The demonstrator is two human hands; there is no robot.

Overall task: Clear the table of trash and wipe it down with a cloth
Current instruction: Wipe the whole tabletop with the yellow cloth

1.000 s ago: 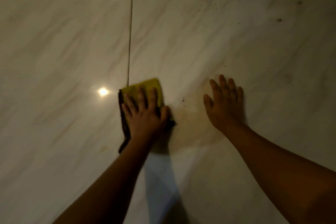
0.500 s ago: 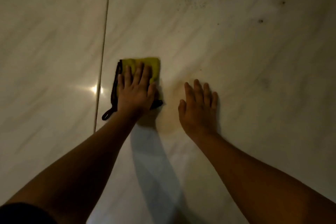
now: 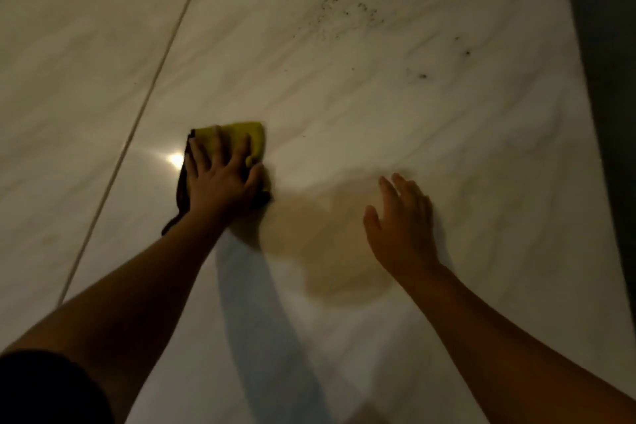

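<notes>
Mid-wipe on a pale, marble-veined worktop [image 3: 378,120], viewed from above in dim light. Pressing down on a folded yellow cloth [image 3: 249,136] with the left grip [image 3: 222,184], spread wide and flat over the fabric rather than clenched round it, thumb at the right-hand edge. Cloth position: a little right of the long seam [image 3: 155,86] in the worktop, with a dark loop [image 3: 170,227] trailing out beside the wrist. To the right, open and empty with straight fingers, the right grip [image 3: 402,227], on or just above the surface; too blurred to tell whether touching. Between the two, a brownish smear [image 3: 339,251], near the cloth but not under it. Farther off, toward the far side, a scatter of dark crumbs [image 3: 344,15] and a few stray specks [image 3: 423,76], well apart from the cloth. No wrappers or other trash in view, so judged past the clearing and into the wiping, with much of the surface left to cover. Next, most likely: carrying the cloth rightward across the smear under steady downward pressure, lifting the right grip out of the path, then reaching out to draw the crumbs toward the near side rather than flicking them off into the dark strip [image 3: 609,113] past the right edge
</notes>
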